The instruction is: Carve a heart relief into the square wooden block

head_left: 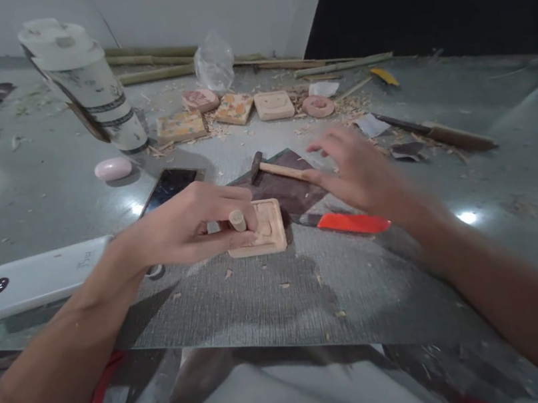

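One wooden block [276, 224] lay under the left grip [191, 218], which was clamped on one tool handle [237, 220]. Rim and partial relief were formed; surface finishing apparently remained, and areas beneath the fingers could not be assessed. The right grip [352, 169], fingers apart, was beside one hammer [280, 170], beyond the block. Five small slabs [274, 104] lay farther beyond.

Left hand [201, 222] and right hand [358, 173]: five-fingered, bare. Left forearm [79, 334] and right forearm [486, 270]: likewise bare. Lap: pale grey, creased cloth [279, 402]; garment type indeterminable.
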The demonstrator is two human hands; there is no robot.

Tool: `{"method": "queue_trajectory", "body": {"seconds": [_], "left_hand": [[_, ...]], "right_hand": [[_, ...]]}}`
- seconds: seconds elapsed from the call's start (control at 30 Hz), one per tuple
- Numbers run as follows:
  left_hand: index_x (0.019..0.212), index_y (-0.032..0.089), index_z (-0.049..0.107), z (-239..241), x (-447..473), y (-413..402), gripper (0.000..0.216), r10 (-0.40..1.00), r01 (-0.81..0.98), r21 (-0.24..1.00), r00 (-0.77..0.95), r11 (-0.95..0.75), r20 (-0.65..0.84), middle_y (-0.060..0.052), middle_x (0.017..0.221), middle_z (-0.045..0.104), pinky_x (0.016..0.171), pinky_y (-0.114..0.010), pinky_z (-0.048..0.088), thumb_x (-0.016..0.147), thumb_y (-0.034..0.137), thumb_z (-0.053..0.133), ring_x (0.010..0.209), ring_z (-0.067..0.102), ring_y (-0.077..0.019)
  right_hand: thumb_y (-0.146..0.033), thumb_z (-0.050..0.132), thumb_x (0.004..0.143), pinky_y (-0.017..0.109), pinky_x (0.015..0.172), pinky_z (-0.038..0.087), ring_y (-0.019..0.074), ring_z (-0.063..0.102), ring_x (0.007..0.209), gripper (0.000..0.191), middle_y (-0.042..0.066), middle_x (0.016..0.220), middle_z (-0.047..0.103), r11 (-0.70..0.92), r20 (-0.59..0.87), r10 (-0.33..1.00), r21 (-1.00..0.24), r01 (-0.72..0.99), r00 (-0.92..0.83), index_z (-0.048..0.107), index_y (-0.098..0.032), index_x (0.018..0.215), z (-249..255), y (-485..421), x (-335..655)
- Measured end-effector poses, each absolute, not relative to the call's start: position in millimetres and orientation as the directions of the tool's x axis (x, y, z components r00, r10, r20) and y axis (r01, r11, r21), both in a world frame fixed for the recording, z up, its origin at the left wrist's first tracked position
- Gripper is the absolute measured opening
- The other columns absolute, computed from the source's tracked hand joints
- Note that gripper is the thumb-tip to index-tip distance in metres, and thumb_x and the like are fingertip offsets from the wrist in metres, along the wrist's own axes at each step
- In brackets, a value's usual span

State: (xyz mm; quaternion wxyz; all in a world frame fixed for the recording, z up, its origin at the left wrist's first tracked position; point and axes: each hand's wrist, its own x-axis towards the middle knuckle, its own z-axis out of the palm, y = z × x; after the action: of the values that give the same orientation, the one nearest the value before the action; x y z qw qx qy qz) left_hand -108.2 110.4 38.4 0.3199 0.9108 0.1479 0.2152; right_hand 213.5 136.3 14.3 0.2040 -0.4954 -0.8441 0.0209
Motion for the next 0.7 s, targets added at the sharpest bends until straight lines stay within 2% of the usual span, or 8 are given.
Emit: {"method": "queue_trajectory", "body": {"seconds": [0.1,0.23,0.3,0.37,0.47,0.5,0.6,0.7], "left_hand": [[0.096,0.024,0.069,36,-108,113,0.012,0.401,0.105,0.652,0.857,-0.751,0.323,-0.002,0.086,0.067,0.061,-0.028,0.043,0.108,0.021,0.066,0.066,0.057,-0.0134],[0.095,0.023,0.07,34,-107,113,0.016,0.408,0.102,0.66,0.852,-0.745,0.328,-0.002,0.084,0.066,0.06,-0.028,0.043,0.109,0.025,0.064,0.065,0.057,-0.0138],[0.096,0.022,0.071,34,-106,113,0.016,0.414,0.104,0.659,0.847,-0.745,0.334,-0.002,0.083,0.066,0.06,-0.028,0.043,0.109,0.025,0.064,0.064,0.057,-0.013],[0.096,0.02,0.071,35,-105,112,0.016,0.417,0.107,0.657,0.844,-0.747,0.337,-0.001,0.083,0.066,0.06,-0.027,0.044,0.11,0.025,0.064,0.064,0.058,-0.0125],[0.09,0.02,0.069,34,-104,112,0.022,0.415,0.094,0.657,0.838,-0.748,0.354,-0.002,0.083,0.067,0.061,-0.027,0.045,0.11,0.028,0.065,0.066,0.061,-0.0132],[0.088,0.02,0.068,34,-104,113,0.024,0.418,0.094,0.655,0.835,-0.75,0.359,-0.003,0.083,0.068,0.061,-0.027,0.045,0.11,0.029,0.065,0.066,0.062,-0.0138],[0.088,0.022,0.068,33,-106,113,0.026,0.444,0.13,0.652,0.827,-0.747,0.344,-0.004,0.084,0.071,0.062,-0.027,0.048,0.111,0.035,0.064,0.068,0.065,-0.016],[0.087,0.022,0.067,31,-106,114,0.028,0.449,0.139,0.661,0.832,-0.738,0.327,-0.006,0.088,0.075,0.063,-0.028,0.049,0.111,0.036,0.063,0.072,0.068,-0.0171]], "right_hand": [[-0.052,0.059,0.109,0.05,0.09,0.056,0.033,0.069,0.104,0.032,0.014,0.116,0.073,0.456,0.192,0.885,-0.177,0.872,-0.424,0.074,-0.023,0.108,-1,149,222],[-0.042,0.048,0.114,0.045,0.078,0.053,0.03,0.068,0.09,0.032,0.012,0.102,0.074,0.467,0.19,0.877,-0.119,0.876,-0.441,0.071,-0.024,0.104,-11,153,220],[-0.039,0.045,0.114,0.04,0.068,0.045,0.026,0.061,0.072,0.031,0.008,0.085,0.069,0.424,0.236,0.888,-0.086,0.901,-0.395,0.069,-0.024,0.101,-3,150,217],[-0.038,0.048,0.113,0.036,0.062,0.035,0.0203,0.05,0.059,0.03,0.001,0.068,0.057,0.408,0.334,0.875,-0.118,0.905,-0.351,0.064,-0.025,0.091,13,142,215],[-0.042,0.051,0.112,0.034,0.059,0.031,0.0159,0.045,0.055,0.041,-0.003,0.061,0.048,0.578,0.52,0.772,-0.336,0.744,-0.365,0.052,-0.026,0.075,44,121,212],[-0.047,0.046,0.114,0.033,0.057,0.032,0.0152,0.045,0.054,0.045,-0.003,0.061,0.049,0.612,0.545,0.749,-0.35,0.709,-0.377,0.052,-0.026,0.075,54,114,211],[-0.047,0.053,0.112,0.032,0.053,0.028,0.0121,0.036,0.048,0.045,-0.007,0.056,0.039,0.717,0.528,0.667,-0.26,0.647,-0.526,0.051,-0.026,0.072,76,93,209],[-0.044,0.054,0.112,0.033,0.051,0.027,0.0129,0.035,0.047,0.044,-0.006,0.055,0.038,0.696,0.579,0.662,-0.239,0.677,-0.476,0.051,-0.027,0.072,85,83,208]]}}
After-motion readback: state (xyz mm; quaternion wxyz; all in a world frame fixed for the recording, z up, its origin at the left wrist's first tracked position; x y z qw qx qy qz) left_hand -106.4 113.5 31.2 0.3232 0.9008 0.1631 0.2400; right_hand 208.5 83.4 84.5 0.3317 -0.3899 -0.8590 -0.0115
